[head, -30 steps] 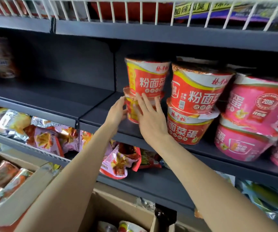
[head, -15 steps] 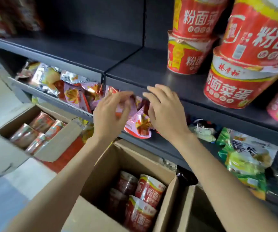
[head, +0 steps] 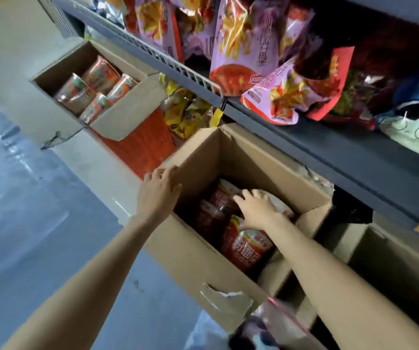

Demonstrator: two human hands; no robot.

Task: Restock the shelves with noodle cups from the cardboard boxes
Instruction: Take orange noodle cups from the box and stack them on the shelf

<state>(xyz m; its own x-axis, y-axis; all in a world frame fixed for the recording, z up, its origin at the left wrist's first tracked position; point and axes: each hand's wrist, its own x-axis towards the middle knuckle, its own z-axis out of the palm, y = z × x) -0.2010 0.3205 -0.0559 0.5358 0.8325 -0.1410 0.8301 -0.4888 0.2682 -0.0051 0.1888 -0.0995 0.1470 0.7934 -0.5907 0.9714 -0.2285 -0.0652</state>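
Note:
An open cardboard box (head: pixel 190 256) stands on the floor below the shelves, with several red noodle cups (head: pixel 247 251) lying in it. My right hand (head: pixel 256 210) is down inside the box, its fingers spread and curled over the white lid of one cup (head: pixel 283 207). My left hand (head: pixel 159 190) lies against the box's left wall with its fingertips at the rim and its fingers apart, holding nothing. Further left, a second open cardboard box (head: pixel 127 117) holds several more wrapped red cups (head: pixel 87 89).
The dark shelf (head: pixel 329 147) directly above the box carries pink and red snack bags (head: pixel 243 46). Yellow packets (head: pixel 188 109) sit between the two boxes. Another carton (head: pixel 392 269) stands to the right under the shelf. Grey floor (head: pixel 39 210) lies to the left.
The view has dropped from the shelf of stacked cups to the box on the floor. Both hands came down from the shelf; the right went into the box, the left onto its rim.

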